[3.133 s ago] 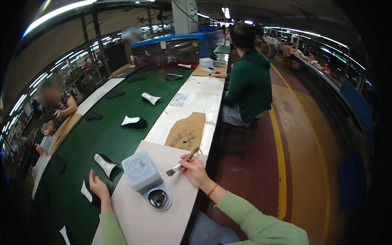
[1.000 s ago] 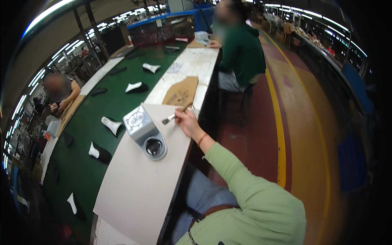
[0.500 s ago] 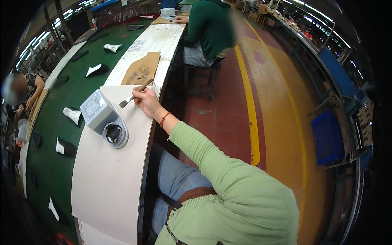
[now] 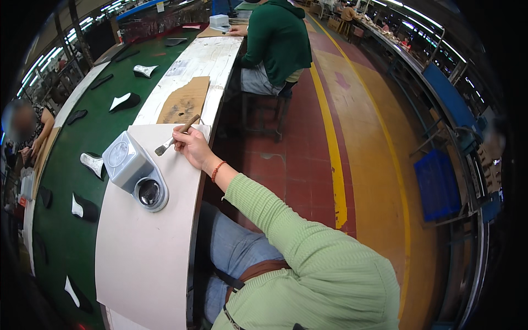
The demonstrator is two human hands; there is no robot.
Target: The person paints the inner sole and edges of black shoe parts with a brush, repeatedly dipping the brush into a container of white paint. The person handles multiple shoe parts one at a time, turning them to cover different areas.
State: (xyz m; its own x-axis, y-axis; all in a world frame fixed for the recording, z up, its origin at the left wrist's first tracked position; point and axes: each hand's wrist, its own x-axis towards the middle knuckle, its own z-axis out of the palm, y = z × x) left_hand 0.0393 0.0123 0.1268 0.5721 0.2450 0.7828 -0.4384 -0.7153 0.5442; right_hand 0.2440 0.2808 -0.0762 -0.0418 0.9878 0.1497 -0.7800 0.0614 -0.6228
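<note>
My right hand [image 4: 190, 146] reaches over the near edge of the worktable, its fingers closed round the wooden handle of a flat brush [image 4: 188, 125]. The bristles point down to the left, above a pale sheet [image 4: 146, 247] covering the tabletop. Left of the brush stands a translucent plastic dispenser [image 4: 127, 163] with a boxy reservoir. Its round cup [image 4: 149, 191] has a dark, shiny inside; the brush tip is apart from it. My left hand is not in view.
Beyond the table runs a green belt [image 4: 60, 242] with several black-and-white, shoe-shaped pieces [image 4: 125, 102]. Stained cardboard [image 4: 185, 102] lies past the sheet. A co-worker in green [image 4: 278, 41] sits farther along; another person [image 4: 41, 126] is across the belt. A blue crate [image 4: 437, 184] stands at right.
The view has shifted slightly, so the table and belt pieces appear lower and farther left. My right hand keeps hold of the brush, almost unmoved beside the dispenser.
</note>
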